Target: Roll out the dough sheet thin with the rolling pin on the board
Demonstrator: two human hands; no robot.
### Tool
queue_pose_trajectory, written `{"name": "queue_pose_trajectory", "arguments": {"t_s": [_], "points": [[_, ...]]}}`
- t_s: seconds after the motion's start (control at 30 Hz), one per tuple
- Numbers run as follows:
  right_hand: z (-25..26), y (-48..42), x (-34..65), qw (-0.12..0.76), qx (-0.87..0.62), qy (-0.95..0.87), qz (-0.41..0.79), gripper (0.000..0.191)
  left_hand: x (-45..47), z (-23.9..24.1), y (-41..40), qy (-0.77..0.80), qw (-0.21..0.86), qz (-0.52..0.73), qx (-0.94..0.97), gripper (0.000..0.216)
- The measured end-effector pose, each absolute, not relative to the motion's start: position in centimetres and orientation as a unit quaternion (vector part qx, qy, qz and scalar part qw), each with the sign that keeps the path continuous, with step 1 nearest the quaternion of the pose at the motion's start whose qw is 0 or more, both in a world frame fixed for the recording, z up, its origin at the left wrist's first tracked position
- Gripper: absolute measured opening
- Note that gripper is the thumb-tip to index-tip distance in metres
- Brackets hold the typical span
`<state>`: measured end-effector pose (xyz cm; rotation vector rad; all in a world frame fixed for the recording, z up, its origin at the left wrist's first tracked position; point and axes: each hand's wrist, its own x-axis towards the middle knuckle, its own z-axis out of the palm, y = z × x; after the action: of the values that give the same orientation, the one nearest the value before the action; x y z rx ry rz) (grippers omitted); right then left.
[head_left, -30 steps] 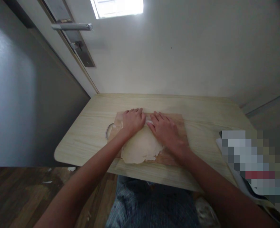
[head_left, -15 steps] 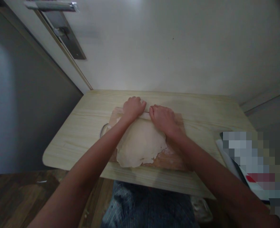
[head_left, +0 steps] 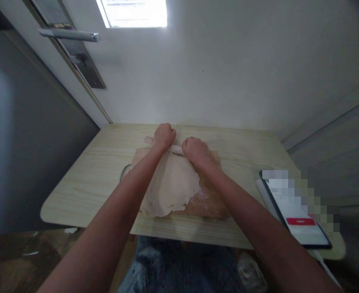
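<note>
A flat sheet of pale dough [head_left: 172, 185] lies on a wooden cutting board [head_left: 208, 201] on a light wooden table [head_left: 94, 179]. A thin wooden rolling pin [head_left: 175, 149] rests at the dough's far edge. My left hand [head_left: 164, 136] is curled over the pin's left part, and my right hand [head_left: 195, 149] is curled over its right part. Both forearms stretch out over the dough. The pin's left tip [head_left: 148, 140] pokes out past my left hand.
A tablet with a lit screen [head_left: 295, 211] lies at the table's right front corner. A metal loop [head_left: 122, 173] sticks out from the board's left side. A door with a lever handle [head_left: 69, 34] stands at the left. Behind the table is a white wall.
My hands have gone from lying flat on the pin over the dough to curled fists further away, rolling the pin to the dough's far edge. The view has shifted.
</note>
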<state>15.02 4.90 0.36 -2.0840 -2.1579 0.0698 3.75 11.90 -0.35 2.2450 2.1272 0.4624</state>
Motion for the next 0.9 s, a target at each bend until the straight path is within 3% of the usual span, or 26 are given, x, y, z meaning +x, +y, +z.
{"name": "queue_pose_trajectory", "arguments": {"t_s": [0.47,0.9], "points": [[0.5,0.7,13.4,0.086,-0.680,-0.728,-0.004,0.045,2.4,0.1,6.6,0.712,-0.023,0.087,0.697,0.040],[-0.6,-3.8,14.1,0.122,-0.580,-0.804,-0.048,0.041,-2.3,0.7,1.0,0.628,-0.083,0.046,0.772,0.045]]}}
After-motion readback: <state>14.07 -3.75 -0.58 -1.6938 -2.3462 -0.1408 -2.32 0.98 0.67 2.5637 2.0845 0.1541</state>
